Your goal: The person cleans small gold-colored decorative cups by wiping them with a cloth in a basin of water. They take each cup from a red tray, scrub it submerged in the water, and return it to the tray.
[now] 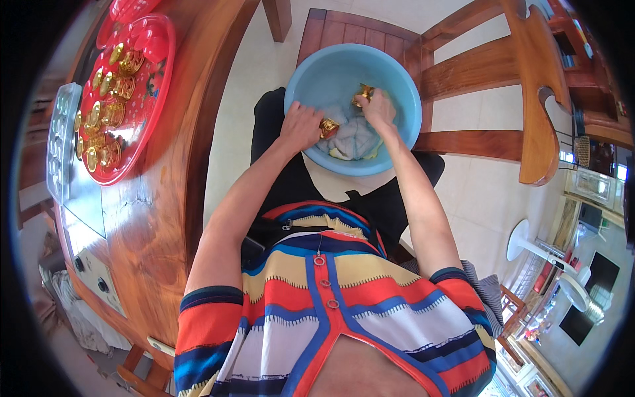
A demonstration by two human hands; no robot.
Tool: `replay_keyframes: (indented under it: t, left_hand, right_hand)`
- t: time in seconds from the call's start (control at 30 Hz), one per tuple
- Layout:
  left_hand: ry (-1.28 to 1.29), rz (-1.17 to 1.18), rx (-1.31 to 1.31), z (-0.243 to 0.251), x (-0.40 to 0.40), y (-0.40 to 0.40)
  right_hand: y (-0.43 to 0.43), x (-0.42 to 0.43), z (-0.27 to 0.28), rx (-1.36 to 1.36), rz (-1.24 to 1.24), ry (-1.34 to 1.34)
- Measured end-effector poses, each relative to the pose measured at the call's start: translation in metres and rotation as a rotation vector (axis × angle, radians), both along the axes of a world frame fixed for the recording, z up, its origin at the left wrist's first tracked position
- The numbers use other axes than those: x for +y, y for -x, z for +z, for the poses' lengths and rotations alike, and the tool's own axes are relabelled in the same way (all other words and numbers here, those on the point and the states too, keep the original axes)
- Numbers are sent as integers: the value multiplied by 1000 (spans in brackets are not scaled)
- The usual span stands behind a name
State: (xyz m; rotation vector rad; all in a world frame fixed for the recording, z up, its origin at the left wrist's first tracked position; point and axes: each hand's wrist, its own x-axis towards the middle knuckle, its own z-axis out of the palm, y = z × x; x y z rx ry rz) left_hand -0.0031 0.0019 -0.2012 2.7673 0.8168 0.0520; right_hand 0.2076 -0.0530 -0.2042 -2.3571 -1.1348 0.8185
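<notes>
A light-blue plastic basin [297, 94] rests on a wooden chair seat [347, 30] between my knees. Inside it lies a wet, pale cloth [354, 139] with some yellow at its edge. My left hand [301, 124], at the basin's left side, grips a small gold cup-like ornament [329, 128]. Toward the far right of the basin, my right hand [379, 108] holds another gold ornament [362, 94], its lower part hidden by the fingers. Both gold pieces are above or against the cloth; whether they touch it is unclear.
On the wooden table [163, 198] to my left, a red tray [161, 109] carries several gold cups. A clear plastic container [63, 144] stands beyond it. The chair's slatted back [476, 69] rises right of the basin. A white fan-like appliance [545, 255] is farther right.
</notes>
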Motion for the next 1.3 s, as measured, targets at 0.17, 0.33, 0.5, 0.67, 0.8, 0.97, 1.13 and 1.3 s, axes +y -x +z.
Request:
replay_keyframes:
  t: [0.17, 0.33, 0.5, 0.67, 0.8, 0.97, 1.13, 1.3]
  left_hand:
    - [4, 27, -83, 1, 0, 1]
    - [16, 25, -143, 2, 1, 3]
    - [-57, 53, -264, -6, -1, 2]
    - [-18, 36, -68, -3, 0, 0]
    - [-22, -17, 62, -2, 0, 0]
    - [-63, -68, 120, 9, 0, -3]
    - [38, -65, 322, 15, 2, -6]
    - [-41, -26, 205, -3, 0, -2]
  right_hand:
    - [23, -12, 13, -306, 253, -399]
    - [57, -19, -10, -26, 570, -279]
    - [42, 1, -13, 325, 296, -227]
    - [29, 24, -39, 11, 57, -463]
    - [30, 31, -47, -137, 227, -536]
    - [-8, 35, -41, 795, -316, -449]
    - [9, 26, -45, -191, 116, -380]
    - [33, 21, -39, -512, 505, -361]
